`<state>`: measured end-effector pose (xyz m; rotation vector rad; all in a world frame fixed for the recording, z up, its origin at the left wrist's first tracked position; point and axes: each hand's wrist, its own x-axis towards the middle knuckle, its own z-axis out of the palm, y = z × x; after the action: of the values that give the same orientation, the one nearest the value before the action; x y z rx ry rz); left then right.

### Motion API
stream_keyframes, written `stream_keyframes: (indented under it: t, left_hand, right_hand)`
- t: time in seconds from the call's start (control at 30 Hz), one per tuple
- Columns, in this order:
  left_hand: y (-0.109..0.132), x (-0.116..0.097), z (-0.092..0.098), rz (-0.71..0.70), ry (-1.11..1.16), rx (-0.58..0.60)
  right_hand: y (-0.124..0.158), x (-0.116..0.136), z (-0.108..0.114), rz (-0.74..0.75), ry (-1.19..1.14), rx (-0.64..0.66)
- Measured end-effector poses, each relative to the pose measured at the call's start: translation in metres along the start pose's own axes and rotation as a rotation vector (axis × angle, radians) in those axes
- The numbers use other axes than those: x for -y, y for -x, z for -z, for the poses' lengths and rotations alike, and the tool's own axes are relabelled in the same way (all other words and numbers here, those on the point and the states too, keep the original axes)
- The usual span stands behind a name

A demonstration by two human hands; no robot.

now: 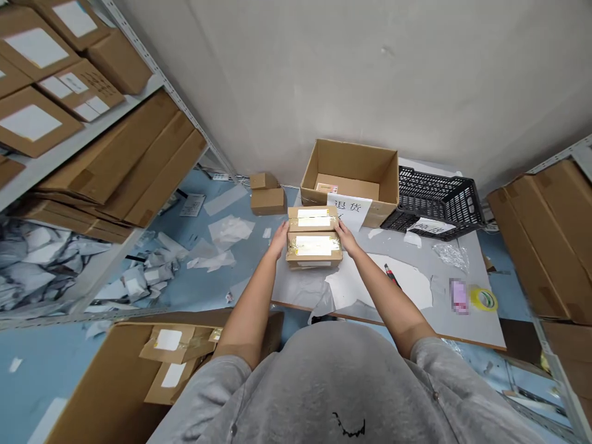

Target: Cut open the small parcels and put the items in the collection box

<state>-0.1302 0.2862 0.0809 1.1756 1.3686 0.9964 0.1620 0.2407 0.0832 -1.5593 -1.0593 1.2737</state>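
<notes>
two small kraft cardboard parcels [314, 237] lie pressed together between the hands, their long axes running left to right across the person's body, white labels under shiny tape facing up. the left hand [279, 240] and the right hand [346, 238] grip the pair from opposite ends, fingers closed against the cardboard, the tips partly out of sight. whether the parcels touch the grey table top [444, 320] below cannot be told. just past them stand an open cardboard box [349, 165] with a paper sign [349, 209] in chinese characters taped to its front, and a black plastic crate [435, 200] beside it. a box cutter [391, 275] lies near the right forearm, a roll of yellow tape [483, 300] farther right. metal shelves [134, 65] stacked with cardboard cartons [115, 160] run along the left, above a blue floor [180, 296] strewn with plastic scraps, and a white wall [370, 74] rises ahead.
</notes>
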Motion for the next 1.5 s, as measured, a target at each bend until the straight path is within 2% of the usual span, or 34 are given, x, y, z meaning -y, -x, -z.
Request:
stream_keyframes:
  t: [0.1,0.2,0.3,0.4,0.53,0.67,0.8,0.9,1.0,1.1,1.2,1.33,1.43,1.5]
  left_hand:
    - [-0.012,-0.022,-0.011,0.029,0.008,0.028]
    - [-0.015,-0.046,-0.02,-0.168,-0.036,-0.034]
    - [-0.003,-0.07,-0.032,-0.355,-0.091,-0.02]
    - [0.023,-0.09,-0.052,-0.469,-0.141,0.137]
    - [0.064,-0.104,-0.087,-0.475,-0.249,0.332]
    - [0.093,-0.101,-0.128,-0.514,-0.41,0.451]
    - [0.116,-0.09,-0.172,-0.61,-0.445,0.516]
    - [0.128,-0.079,-0.201,-0.61,-0.442,0.601]
    - [0.136,-0.06,-0.225,-0.577,-0.449,0.636]
    - [0.141,-0.03,-0.24,-0.498,-0.478,0.629]
    - [0.145,0.009,-0.245,-0.383,-0.513,0.599]
    - [0.147,0.06,-0.238,-0.231,-0.541,0.558]
    - [0.148,0.088,-0.226,-0.134,-0.525,0.512]
    - [0.151,0.099,-0.221,-0.092,-0.523,0.47]
  right_hand:
    - [0.0,0.017,-0.01,0.028,-0.022,-0.035]
    - [0.013,0.035,-0.003,0.157,-0.055,-0.117]
    - [0.043,0.05,0.024,0.268,-0.082,-0.212]
    - [0.085,0.055,0.062,0.339,-0.088,-0.352]
    - [0.146,0.038,0.105,0.352,-0.041,-0.527]
    - [0.194,0.001,0.132,0.245,-0.077,-0.602]
    - [0.231,-0.032,0.155,0.145,-0.148,-0.664]
    - [0.247,-0.049,0.177,0.135,-0.125,-0.714]
    - [0.247,-0.069,0.202,0.113,-0.07,-0.705]
    - [0.231,-0.1,0.215,0.043,-0.045,-0.618]
    - [0.211,-0.136,0.212,-0.056,-0.033,-0.505]
    - [0.188,-0.176,0.199,-0.149,-0.026,-0.347]
    - [0.176,-0.195,0.196,-0.174,0.001,-0.25]
    - [0.169,-0.203,0.199,-0.166,0.061,-0.202]
